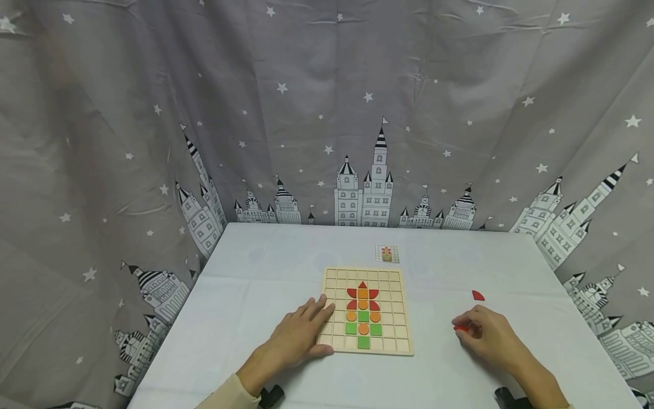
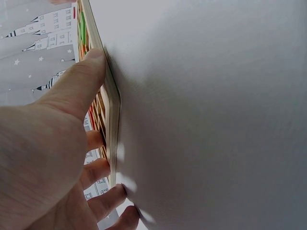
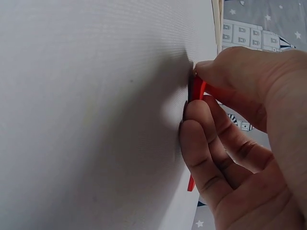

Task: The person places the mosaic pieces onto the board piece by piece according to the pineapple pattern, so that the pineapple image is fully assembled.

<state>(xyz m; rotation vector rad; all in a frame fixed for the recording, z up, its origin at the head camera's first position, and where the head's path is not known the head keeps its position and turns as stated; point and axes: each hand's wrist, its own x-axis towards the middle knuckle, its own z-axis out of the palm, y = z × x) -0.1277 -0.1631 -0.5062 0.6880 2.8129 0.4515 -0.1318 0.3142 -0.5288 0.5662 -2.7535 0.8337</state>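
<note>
A wooden grid board [image 1: 395, 341] lies on the white table [image 1: 265, 272], with red, orange and green pieces forming a figure [image 1: 363, 312] in its cells. My left hand [image 1: 301, 335] rests flat on the board's left edge [image 2: 113, 115], thumb along its near corner and fingers straight. My right hand [image 1: 485, 332] sits on the table right of the board and pinches a small red piece [image 1: 461, 328], seen edge-on as a thin red piece [image 3: 196, 88] between thumb and fingers. Another red piece [image 1: 477, 295] lies loose beyond that hand.
A small picture card [image 1: 386, 254] of the same figure lies behind the board. A grey curtain [image 1: 327, 113] printed with stars and castles hangs round the table's back and sides. Dark objects [image 1: 271, 396] show at the near table edge.
</note>
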